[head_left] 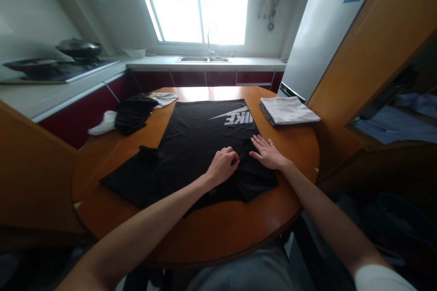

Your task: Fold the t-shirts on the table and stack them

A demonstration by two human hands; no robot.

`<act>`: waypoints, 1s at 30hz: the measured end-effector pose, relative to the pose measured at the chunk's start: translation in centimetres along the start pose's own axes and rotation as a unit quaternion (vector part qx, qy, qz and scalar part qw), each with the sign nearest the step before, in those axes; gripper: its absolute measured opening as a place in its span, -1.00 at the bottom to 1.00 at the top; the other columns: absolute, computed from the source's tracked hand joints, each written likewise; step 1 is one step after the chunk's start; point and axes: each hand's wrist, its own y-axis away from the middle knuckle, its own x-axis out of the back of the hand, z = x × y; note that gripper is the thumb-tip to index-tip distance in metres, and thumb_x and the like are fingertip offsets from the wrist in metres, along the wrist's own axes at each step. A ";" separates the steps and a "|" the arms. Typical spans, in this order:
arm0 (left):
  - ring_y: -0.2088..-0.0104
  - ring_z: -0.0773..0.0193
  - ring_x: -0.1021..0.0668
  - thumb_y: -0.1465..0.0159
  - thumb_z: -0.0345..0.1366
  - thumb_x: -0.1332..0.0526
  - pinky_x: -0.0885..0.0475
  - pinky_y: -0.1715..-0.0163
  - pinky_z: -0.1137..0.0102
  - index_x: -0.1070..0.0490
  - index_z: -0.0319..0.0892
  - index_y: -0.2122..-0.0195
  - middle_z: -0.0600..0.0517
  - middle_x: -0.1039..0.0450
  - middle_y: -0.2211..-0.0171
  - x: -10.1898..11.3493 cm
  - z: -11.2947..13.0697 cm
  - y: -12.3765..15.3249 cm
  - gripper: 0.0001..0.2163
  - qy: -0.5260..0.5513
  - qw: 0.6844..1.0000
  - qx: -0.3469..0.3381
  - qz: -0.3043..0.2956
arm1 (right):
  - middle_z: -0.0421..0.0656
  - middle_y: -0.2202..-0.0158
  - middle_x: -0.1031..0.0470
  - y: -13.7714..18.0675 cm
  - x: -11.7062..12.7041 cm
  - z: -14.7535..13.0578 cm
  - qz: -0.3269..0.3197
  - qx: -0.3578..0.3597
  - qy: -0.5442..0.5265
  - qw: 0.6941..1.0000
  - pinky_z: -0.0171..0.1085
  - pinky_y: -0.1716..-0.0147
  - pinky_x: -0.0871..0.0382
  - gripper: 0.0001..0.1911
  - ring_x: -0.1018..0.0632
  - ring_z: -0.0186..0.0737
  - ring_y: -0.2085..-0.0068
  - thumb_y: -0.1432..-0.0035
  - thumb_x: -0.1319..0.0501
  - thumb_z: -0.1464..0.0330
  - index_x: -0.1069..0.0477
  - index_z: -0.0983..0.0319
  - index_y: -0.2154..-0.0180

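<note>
A black T-shirt (191, 141) with a white logo lies spread flat on the round wooden table (211, 232), its neck end toward me. My left hand (222, 165) rests near the shirt's right side with fingers curled, pinching the fabric. Just to its right, my right hand (268, 152) lies flat on the shirt, fingers stretched out and pressing the cloth down.
A folded light-coloured stack of clothes (288, 110) sits at the table's far right. A crumpled black garment (134, 111) with white cloth (102, 125) lies at the far left. Behind are a counter with a sink (203, 59), a stove with pans (78, 49) and a refrigerator (317, 32).
</note>
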 end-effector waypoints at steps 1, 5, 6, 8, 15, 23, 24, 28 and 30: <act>0.17 0.18 -0.52 -0.30 -0.38 -0.26 -0.41 0.10 0.27 -0.52 -0.12 0.30 0.01 -0.46 0.23 0.0 0.1 0.0 -0.94 0.000 1.000 -0.002 0.009 | -0.15 -0.51 0.26 0.0 0.0 0.0 0.001 0.000 -0.001 1.000 0.23 -0.40 0.33 -0.19 0.18 -0.05 -0.50 -0.39 0.24 -0.13 0.17 0.15 -0.48; 0.16 0.15 -0.52 -0.29 -0.37 -0.24 -0.42 0.08 0.24 -0.48 -0.13 0.33 0.00 -0.46 0.22 0.3 0.3 0.2 -0.95 -0.023 0.999 -0.001 0.023 | -0.13 -0.51 0.24 0.0 0.0 0.2 0.008 0.005 -0.010 1.000 0.23 -0.40 0.33 -0.20 0.17 -0.05 -0.50 -0.39 0.21 -0.12 0.15 0.13 -0.48; 0.17 0.15 -0.52 -0.28 -0.37 -0.24 -0.43 0.08 0.23 -0.48 -0.13 0.34 -0.01 -0.46 0.24 0.5 0.3 0.2 -0.94 -0.029 0.999 -0.001 0.014 | -0.13 -0.51 0.23 0.0 -0.1 0.2 0.011 0.007 -0.012 1.000 0.22 -0.40 0.32 -0.21 0.16 -0.05 -0.49 -0.39 0.21 -0.12 0.15 0.13 -0.48; 0.16 0.14 -0.53 -0.28 -0.37 -0.24 -0.45 0.07 0.22 -0.49 -0.12 0.31 -0.01 -0.48 0.22 0.7 0.4 0.3 -0.95 -0.032 0.999 -0.001 0.006 | -0.12 -0.51 0.23 0.0 -0.2 0.2 0.017 0.010 -0.012 1.000 0.22 -0.40 0.32 -0.21 0.16 -0.04 -0.49 -0.39 0.20 -0.12 0.15 0.12 -0.48; -0.37 0.08 -0.26 -0.45 -0.28 -0.08 -0.19 -0.34 0.04 -0.28 -0.07 -0.31 -0.05 -0.27 -0.35 0.7 0.2 0.4 -0.59 0.000 0.992 -0.112 -0.065 | -0.11 -0.51 0.22 -0.1 -0.6 0.5 0.029 0.015 -0.036 0.999 0.22 -0.40 0.34 -0.19 0.14 -0.04 -0.49 -0.38 0.18 -0.14 0.14 0.11 -0.48; -0.42 0.12 -0.18 -0.48 -0.16 -0.06 -0.15 -0.38 0.05 -0.25 -0.08 -0.35 -0.05 -0.20 -0.39 0.2 -0.1 0.6 -0.56 0.004 0.991 -0.115 -0.061 | 0.10 -0.44 -0.09 -0.9 0.0 2.5 0.235 -0.073 -0.194 0.950 -0.04 -0.41 0.04 -0.21 -0.11 -0.09 -0.45 -0.42 0.22 -0.01 -0.09 0.40 -0.41; -0.41 0.11 -0.20 -0.47 -0.16 -0.07 -0.16 -0.37 0.04 -0.29 -0.08 -0.32 -0.04 -0.23 -0.37 0.2 -0.2 0.6 -0.58 0.001 0.991 -0.116 -0.061 | 0.09 -0.43 -0.11 -0.9 0.0 2.5 0.248 -0.068 -0.196 0.946 -0.07 -0.41 0.02 -0.22 -0.12 -0.10 -0.44 -0.41 0.19 0.00 -0.11 0.40 -0.40; -0.32 0.11 -0.36 -0.46 -0.23 -0.08 -0.24 -0.34 0.07 -0.46 -0.10 -0.16 -0.04 -0.40 -0.26 0.2 -0.2 0.3 -0.68 0.005 0.993 -0.112 -0.026 | -0.02 -0.44 -0.10 -0.9 -0.2 1.9 0.229 -0.019 -0.185 0.956 -0.02 -0.42 0.06 -0.28 -0.10 -0.10 -0.45 -0.39 0.12 0.03 -0.19 0.30 -0.38; -0.27 0.15 -0.42 -0.46 -0.30 -0.05 -0.28 -0.33 0.13 -0.52 -0.13 -0.07 -0.04 -0.46 -0.20 0.8 0.0 0.1 -0.70 0.020 0.994 -0.109 0.012 | 0.01 -0.43 -0.13 -0.9 -0.2 1.8 0.229 -0.029 -0.195 0.953 -0.01 -0.42 0.04 -0.29 -0.12 -0.09 -0.45 -0.39 0.13 0.06 -0.22 0.33 -0.36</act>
